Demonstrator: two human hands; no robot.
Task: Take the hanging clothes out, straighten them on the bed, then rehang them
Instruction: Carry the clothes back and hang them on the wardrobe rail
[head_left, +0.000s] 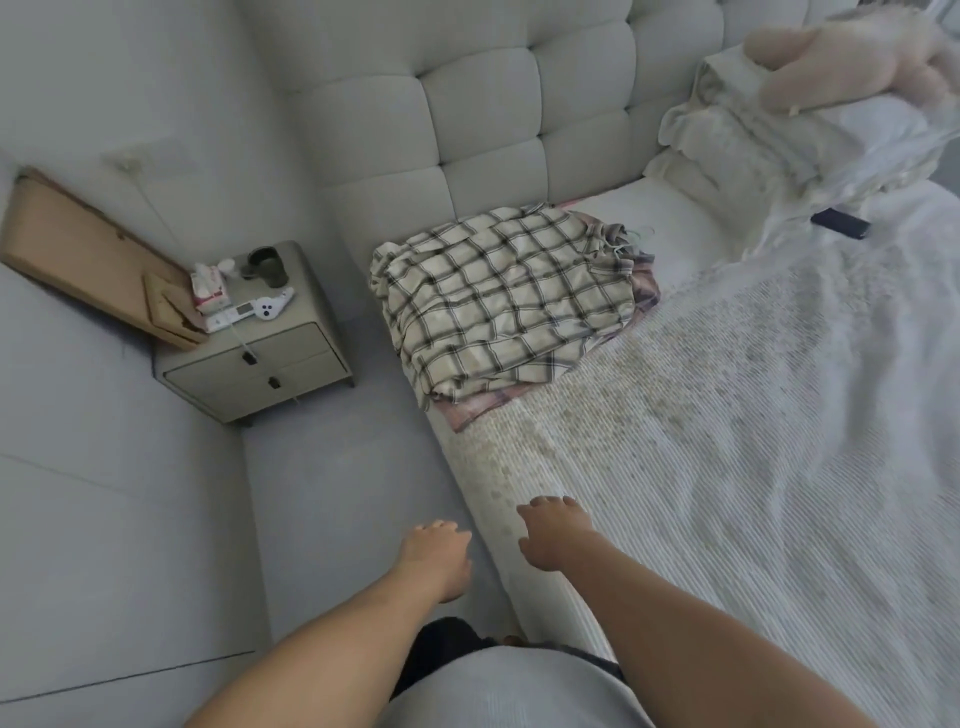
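Neither grip holds anything: your left hand (434, 553) hangs over the floor beside the bed's edge and your right hand (550, 530) hovers above the bed (727, 467), fingers of both loosely extended toward the pile ahead. Farther up the mattress, near the headboard (493, 104), lies the checked shirt (498, 301), crumpled atop a pinkish garment (470, 413) whose edge shows beneath. The shirt's long axis appears to run from the near bed edge toward the headboard, collar end seemingly farthest, where part of a hanger (631, 236) peeps out. Judged risk: lifting the top shirt by one fold may drag the lower garment off the mattress side, since the pile overhangs the edge toward the nightstand (260, 364).
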